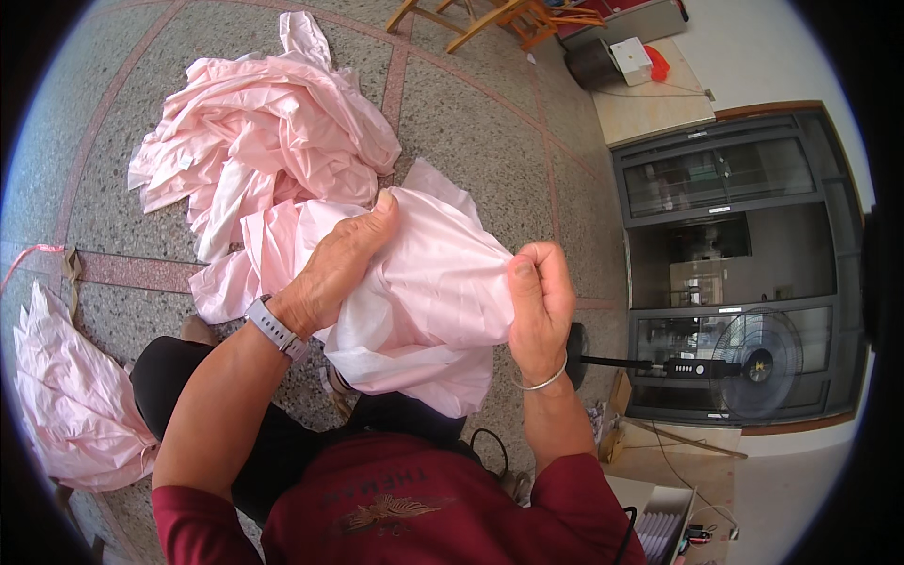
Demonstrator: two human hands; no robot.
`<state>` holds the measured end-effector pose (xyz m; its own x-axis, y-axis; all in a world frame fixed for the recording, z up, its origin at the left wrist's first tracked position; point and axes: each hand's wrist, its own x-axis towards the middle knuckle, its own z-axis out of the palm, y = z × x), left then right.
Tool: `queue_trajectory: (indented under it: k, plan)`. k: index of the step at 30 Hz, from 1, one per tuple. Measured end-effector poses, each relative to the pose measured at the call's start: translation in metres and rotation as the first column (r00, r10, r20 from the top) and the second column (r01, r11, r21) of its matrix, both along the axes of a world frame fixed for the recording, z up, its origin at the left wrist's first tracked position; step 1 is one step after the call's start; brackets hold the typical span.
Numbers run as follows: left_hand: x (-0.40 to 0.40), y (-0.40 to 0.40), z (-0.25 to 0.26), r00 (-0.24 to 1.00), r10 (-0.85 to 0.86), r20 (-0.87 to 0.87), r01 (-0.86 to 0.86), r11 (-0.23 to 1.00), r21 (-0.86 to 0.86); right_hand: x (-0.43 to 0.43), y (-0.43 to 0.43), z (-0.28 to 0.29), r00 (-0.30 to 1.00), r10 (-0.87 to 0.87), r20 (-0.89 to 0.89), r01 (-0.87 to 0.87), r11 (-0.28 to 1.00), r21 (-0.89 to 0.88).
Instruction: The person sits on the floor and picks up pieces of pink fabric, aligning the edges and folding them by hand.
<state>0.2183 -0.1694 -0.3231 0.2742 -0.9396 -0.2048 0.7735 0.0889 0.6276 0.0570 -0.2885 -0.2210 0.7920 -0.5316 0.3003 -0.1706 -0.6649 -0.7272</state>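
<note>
Pale pink fabric (445, 275) with a thin whitish layer is stretched between both hands, above the lap. My left hand (346, 265), wearing a grey watch band, grips its left part with the thumb on top. At the right edge, my right hand (540, 304) pinches the fabric between thumb and curled fingers; a bracelet circles that wrist. Beyond the hands, a large crumpled heap of pink fabric (268, 134) lies on the floor, close to the held piece. Another gathered pink bundle (78, 402) is at the far left, beside the knee.
Wooden stool legs (452, 21) stand on the speckled floor (487, 134) at the top. On the right are a standing fan (756, 367), glass doors (720, 176) in a dark frame and an open box (660, 519). A pink strip (35, 248) lies at the left.
</note>
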Motion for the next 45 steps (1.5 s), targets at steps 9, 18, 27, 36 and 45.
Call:
queue_trajectory:
  k: [9,18,27,36,45]
  plan:
    - [-0.001,0.009,0.014,0.995,0.067,-0.073,-0.074,0.991,-0.11,-0.006,-0.004,-0.001,1.0,0.003,0.015,-0.003,1.0,-0.007]
    - [0.027,0.013,0.008,0.973,0.229,0.036,-0.231,0.97,0.075,-0.013,-0.052,-0.032,0.874,0.387,-0.294,-0.19,0.829,0.526]
    - [0.078,0.048,0.021,0.803,0.594,-0.038,-0.595,0.8,-0.073,-0.018,-0.054,-0.018,0.76,0.322,-0.565,-0.253,0.947,0.199]
    - [0.089,0.083,0.024,0.689,0.723,-0.058,-0.722,0.676,-0.146,-0.046,-0.038,0.07,0.985,0.16,0.068,-0.05,0.634,-0.772]
    - [0.034,0.211,0.029,0.6,0.738,0.308,-0.799,0.574,0.179,-0.117,-0.007,-0.015,0.792,0.464,-0.397,-0.593,0.74,-0.318]
